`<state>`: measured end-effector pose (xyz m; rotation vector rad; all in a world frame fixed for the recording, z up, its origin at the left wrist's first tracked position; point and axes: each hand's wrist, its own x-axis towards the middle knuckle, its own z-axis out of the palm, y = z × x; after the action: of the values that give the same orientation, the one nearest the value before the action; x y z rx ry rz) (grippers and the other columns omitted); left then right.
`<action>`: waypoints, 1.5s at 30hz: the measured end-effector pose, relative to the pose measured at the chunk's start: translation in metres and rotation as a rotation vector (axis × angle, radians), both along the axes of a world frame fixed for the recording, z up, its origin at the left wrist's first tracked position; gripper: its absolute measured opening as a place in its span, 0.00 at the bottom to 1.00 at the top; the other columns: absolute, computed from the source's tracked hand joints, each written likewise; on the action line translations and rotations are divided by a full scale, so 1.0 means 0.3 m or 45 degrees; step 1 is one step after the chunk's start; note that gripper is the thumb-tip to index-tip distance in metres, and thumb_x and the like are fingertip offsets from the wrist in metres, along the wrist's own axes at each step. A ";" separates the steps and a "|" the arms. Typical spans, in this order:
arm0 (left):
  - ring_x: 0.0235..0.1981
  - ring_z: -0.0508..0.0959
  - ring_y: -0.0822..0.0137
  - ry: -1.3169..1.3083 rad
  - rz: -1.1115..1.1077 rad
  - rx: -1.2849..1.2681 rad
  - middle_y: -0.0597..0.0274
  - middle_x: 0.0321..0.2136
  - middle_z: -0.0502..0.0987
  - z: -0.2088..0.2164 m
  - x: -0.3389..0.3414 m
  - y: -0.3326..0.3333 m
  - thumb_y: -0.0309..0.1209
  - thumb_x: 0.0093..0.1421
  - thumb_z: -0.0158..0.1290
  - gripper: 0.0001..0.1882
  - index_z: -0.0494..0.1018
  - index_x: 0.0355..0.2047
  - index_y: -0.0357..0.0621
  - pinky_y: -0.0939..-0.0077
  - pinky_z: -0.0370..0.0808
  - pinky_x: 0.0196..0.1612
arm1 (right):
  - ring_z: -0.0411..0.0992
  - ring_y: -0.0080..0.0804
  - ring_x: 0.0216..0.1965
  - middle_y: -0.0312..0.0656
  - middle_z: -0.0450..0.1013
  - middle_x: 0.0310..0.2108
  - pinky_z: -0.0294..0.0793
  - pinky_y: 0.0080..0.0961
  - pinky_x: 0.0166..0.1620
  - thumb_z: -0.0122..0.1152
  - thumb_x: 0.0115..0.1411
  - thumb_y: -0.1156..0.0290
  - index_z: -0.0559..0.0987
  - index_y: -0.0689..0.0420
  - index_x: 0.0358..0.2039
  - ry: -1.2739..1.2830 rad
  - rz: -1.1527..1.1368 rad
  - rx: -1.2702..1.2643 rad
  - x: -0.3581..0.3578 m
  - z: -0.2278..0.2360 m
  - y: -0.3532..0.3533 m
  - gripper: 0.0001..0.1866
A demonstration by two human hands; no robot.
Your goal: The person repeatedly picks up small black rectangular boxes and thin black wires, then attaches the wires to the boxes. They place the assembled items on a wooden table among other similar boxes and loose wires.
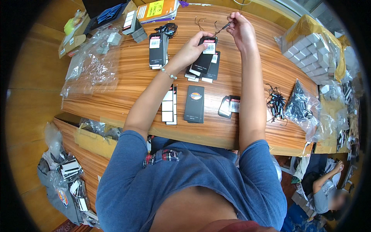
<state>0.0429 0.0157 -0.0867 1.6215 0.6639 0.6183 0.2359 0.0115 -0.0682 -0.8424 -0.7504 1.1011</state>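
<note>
My left hand (193, 50) pinches the upper end of a dark hang tag (200, 63) that bears a small white-labelled tag, above a pile of similar tags (212, 71). A thin dark string (220, 31) runs from the top of the held tag to my right hand (242, 33). The fingertips of that hand are closed on the string's dark end piece. Nearer to me lie a small stack of dark tags (194, 104), white-panelled cards (168, 108) and small dark tags (234, 104). Left of the pile stands a stack of strung tags (156, 54).
Loose black strings (276, 102) lie at the right beside a plastic bag of strings (299, 102). A plastic-wrapped block of small white boxes (309, 50) stands at the far right. Clear plastic (92, 69) and orange folders (154, 11) are at the left and back. Another person (328, 189) sits lower right.
</note>
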 end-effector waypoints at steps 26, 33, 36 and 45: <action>0.46 0.63 0.58 0.678 0.173 1.003 0.59 0.42 0.68 -0.129 0.026 0.000 0.36 0.50 0.56 0.15 0.75 0.39 0.46 0.68 0.62 0.51 | 0.71 0.23 0.27 0.37 0.71 0.26 0.72 0.20 0.31 0.40 0.64 0.67 0.71 0.58 0.31 -0.196 -0.064 -0.185 0.015 -0.085 0.056 0.11; 0.46 0.63 0.58 0.454 0.280 0.929 0.58 0.41 0.68 -0.038 -0.054 -0.064 0.37 0.54 0.54 0.17 0.73 0.43 0.48 0.67 0.60 0.52 | 0.72 0.23 0.31 0.38 0.72 0.30 0.70 0.18 0.32 0.45 0.62 0.68 0.70 0.60 0.38 -0.369 -0.108 -0.315 -0.002 -0.124 0.069 0.10; 0.46 0.64 0.59 0.397 0.320 0.923 0.58 0.41 0.69 -0.005 -0.144 -0.106 0.35 0.55 0.53 0.16 0.73 0.43 0.48 0.68 0.59 0.52 | 0.72 0.26 0.35 0.43 0.72 0.36 0.71 0.19 0.35 0.47 0.61 0.68 0.66 0.64 0.48 -0.437 -0.102 -0.359 -0.017 -0.129 0.067 0.17; 0.43 0.66 0.62 0.490 0.516 0.696 0.60 0.40 0.71 -0.031 -0.436 -0.261 0.31 0.54 0.53 0.15 0.72 0.42 0.44 0.72 0.61 0.49 | 0.72 0.42 0.42 0.59 0.63 0.47 0.76 0.29 0.41 0.47 0.59 0.73 0.34 0.68 0.60 -0.125 -0.006 -0.217 0.017 -0.138 0.059 0.38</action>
<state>-0.0878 -0.0627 -0.0961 2.1638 1.2017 0.8391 0.2410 0.0293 -0.1097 -1.0485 -0.7424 1.1373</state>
